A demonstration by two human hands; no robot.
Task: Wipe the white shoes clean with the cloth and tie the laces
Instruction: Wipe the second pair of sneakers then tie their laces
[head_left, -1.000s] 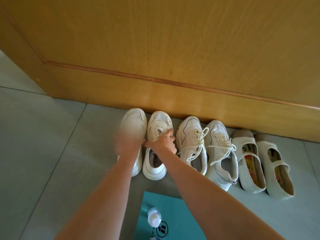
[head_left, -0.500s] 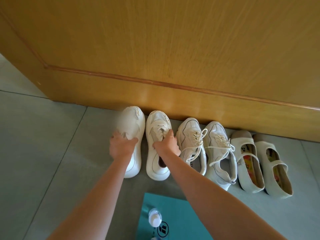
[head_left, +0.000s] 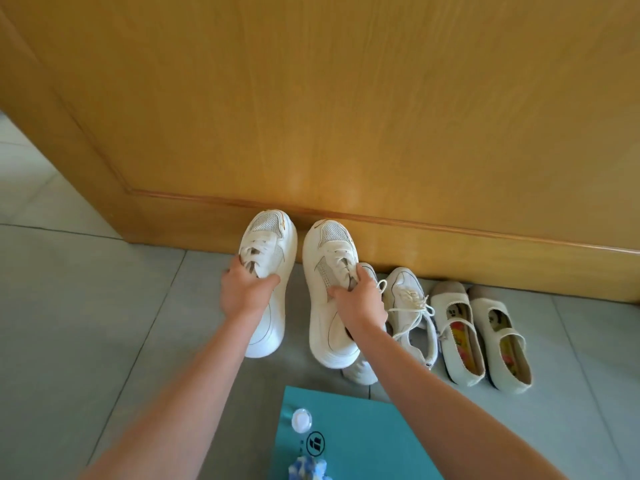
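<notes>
Two white chunky sneakers are held off the grey floor in front of the wooden door. My left hand [head_left: 244, 292] grips the left sneaker [head_left: 268, 289] at its tongue and laces. My right hand [head_left: 358, 299] grips the right sneaker [head_left: 327, 306] at its tongue, fingers inside the opening. Both toes point toward the door. A blue-and-white cloth [head_left: 308, 469] lies at the bottom edge on a teal box [head_left: 349, 441].
A second pair of white lace-up sneakers [head_left: 410, 306] stands by the wall, one partly hidden behind my right arm. To their right sit two cream strap shoes [head_left: 481, 334]. A small clear bottle with a white cap [head_left: 301, 418] stands on the teal box.
Both hands have closed on the two sneakers and lifted them up and nearer to me; the right sneaker now covers part of the neighbouring laced pair.
</notes>
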